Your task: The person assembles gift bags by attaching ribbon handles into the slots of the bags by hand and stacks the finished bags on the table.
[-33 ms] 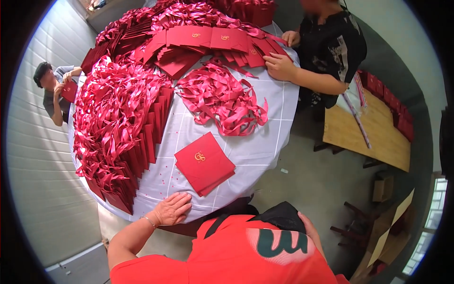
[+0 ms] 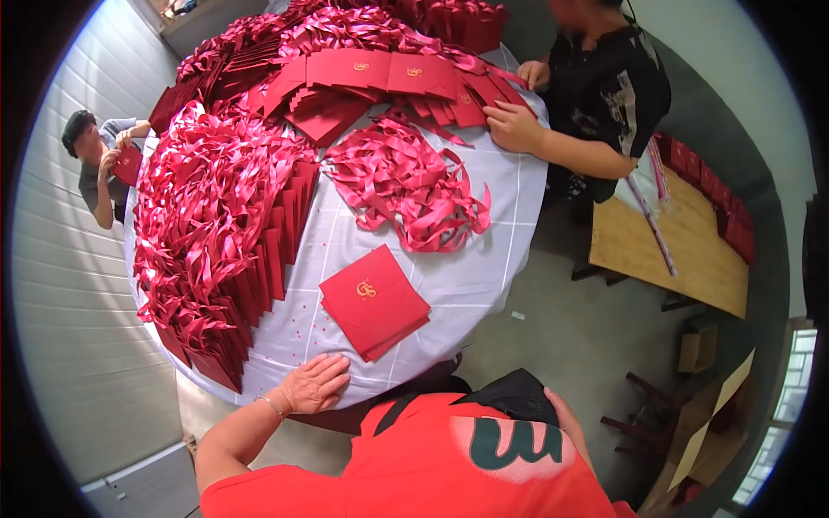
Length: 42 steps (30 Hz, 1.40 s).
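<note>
Head view: one round table, covered in white, carries the red bags and the ribbons.
Bag rows: they stand packed along the left and far side, with ribbons on top; each bag is probably light, but a pushed row may tip.
Ribbon pile: lies loose in the middle; it looks soft and slippery, easy to tangle, so better to take one ribbon by its end.
Flat stack: red bags lying near the front edge; they should be light, thin, rather stiff, smooth, and easy to crease. Best hold is at a corner, thumb above and fingers under.
Left hand: rests palm down, just beside the stack, fingers extended; the grip is wide and holds nothing.
Right hand: only partly seen beside the body; I cannot tell its grip.
Count: table, one; ribbon pile, one; flat stack, at least two bags; own hands, two; standing bags and single ribbons, too many for exact counting; tiny pink bits, several.
</note>
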Available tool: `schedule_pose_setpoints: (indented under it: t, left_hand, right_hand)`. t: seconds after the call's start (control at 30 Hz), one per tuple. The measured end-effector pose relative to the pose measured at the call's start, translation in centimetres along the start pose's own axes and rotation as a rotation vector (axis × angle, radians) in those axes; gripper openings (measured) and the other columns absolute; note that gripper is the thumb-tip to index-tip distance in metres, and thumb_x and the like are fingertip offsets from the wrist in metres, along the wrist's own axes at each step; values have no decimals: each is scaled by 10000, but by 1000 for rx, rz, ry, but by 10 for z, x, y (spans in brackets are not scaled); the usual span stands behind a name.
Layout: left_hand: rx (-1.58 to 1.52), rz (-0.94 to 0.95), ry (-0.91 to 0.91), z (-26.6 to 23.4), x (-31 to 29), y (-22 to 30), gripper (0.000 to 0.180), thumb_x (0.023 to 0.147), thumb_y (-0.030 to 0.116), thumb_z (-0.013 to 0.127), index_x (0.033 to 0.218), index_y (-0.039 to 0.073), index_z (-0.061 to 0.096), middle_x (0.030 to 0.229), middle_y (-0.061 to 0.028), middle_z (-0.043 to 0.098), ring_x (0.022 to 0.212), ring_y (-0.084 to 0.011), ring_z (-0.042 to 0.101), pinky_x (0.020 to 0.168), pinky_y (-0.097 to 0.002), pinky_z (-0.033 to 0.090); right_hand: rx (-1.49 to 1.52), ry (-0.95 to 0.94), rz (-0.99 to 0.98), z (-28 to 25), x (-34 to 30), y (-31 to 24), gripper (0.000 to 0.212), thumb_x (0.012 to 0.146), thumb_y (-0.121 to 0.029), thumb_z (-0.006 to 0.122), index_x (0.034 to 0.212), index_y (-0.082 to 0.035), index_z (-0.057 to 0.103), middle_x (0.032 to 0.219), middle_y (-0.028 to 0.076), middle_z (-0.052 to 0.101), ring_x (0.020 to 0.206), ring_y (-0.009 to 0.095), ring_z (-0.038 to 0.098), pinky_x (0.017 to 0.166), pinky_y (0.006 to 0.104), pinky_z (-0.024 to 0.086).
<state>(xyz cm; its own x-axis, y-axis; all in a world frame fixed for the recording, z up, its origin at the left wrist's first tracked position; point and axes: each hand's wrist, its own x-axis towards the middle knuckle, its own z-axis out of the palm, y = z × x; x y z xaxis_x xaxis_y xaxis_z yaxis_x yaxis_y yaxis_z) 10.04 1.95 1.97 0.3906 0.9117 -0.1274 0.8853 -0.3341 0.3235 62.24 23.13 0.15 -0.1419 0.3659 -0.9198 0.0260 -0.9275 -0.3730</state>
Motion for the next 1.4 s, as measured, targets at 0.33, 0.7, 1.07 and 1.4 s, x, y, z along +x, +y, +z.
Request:
schedule_pose_setpoints:
  t: [0.33, 0.7, 1.07, 1.4]
  left_hand:
    - [-17, 27, 25, -1, -2, -2, 514, 856, 317, 656, 1303, 89, 549, 1459, -132, 497, 1366, -268, 459, 1176, -430, 299]
    - [50, -257, -26, 6, 6, 40, 536, 777, 199, 645, 1289, 72, 551, 1485, -155, 475, 1391, -317, 435, 1189, -502, 278]
    - [-760, -1067, 733, -57, 212, 148, 296, 911, 22, 621, 1205, -3, 601, 1087, -168, 697, 997, -274, 688, 850, -344, 535]
    - [-1971, -1024, 846, -76, 352, 104, 381, 960, 247, 672, 1219, -23, 602, 1051, -64, 685, 899, -125, 642, 812, -261, 516]
  right_hand:
    - [-326, 8, -152, 47, 18, -128, 405, 900, -402, 692, 1049, -26, 719, 933, 72, 732, 788, 164, 683, 730, 293, 540]
    - [-872, -254, -291, 101, 37, -248, 442, 899, -385, 700, 1061, 27, 706, 908, 74, 713, 789, 135, 652, 716, 279, 522]
    - [-1298, -586, -390, 172, 77, -335, 513, 883, -461, 694, 1016, 34, 706, 861, 73, 694, 805, 130, 625, 718, 297, 501]
    - [-1484, -886, -550, 213, 80, -356, 649, 1040, -514, 343, 1044, 58, 650, 940, 183, 699, 888, 237, 627, 879, 380, 466]
